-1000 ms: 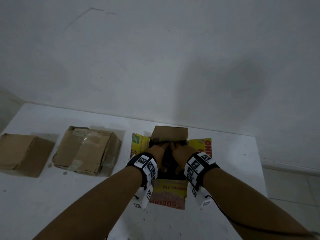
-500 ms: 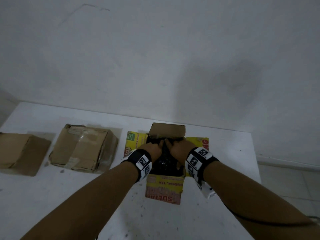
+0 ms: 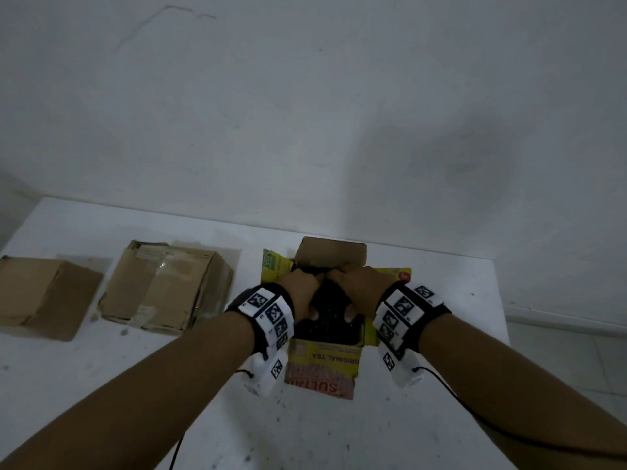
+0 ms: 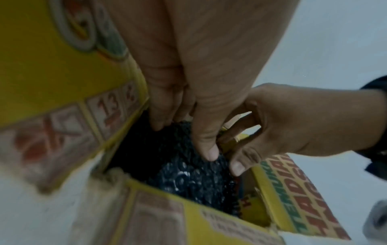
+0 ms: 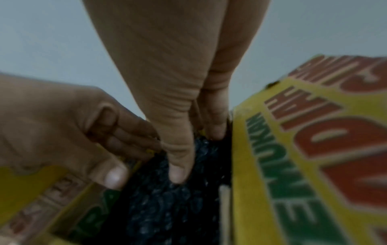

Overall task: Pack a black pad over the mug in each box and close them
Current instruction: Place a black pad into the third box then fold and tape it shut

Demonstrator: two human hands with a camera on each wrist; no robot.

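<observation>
We have both hands down in the open yellow box (image 3: 324,359) that stands on the white table (image 3: 339,432), its four flaps spread outward. The black pad (image 3: 327,320), a bubbly, glinting sheet, lies inside the box and fills its opening; the mug cannot be seen. Our left hand (image 3: 303,293) and right hand (image 3: 361,290) sit side by side on the pad, fingers extended downward and pressing its far edge, thumbs resting on its surface; neither hand is clenched or grasping anything. In the left wrist view the left thumb tip (image 4: 209,152) touches the pad (image 4: 184,174), with the right hand (image 4: 293,124) just beside it. On the near flap we read "ORIGINAL TEA" and part of "SULTAN" in red, upside down to us; the other flaps' red and green lettering is too blurred to read. Left of this box, two plain brown boxes (image 3: 163,286) (image 3: 44,296) sit closed, the nearer one taped.
</observation>
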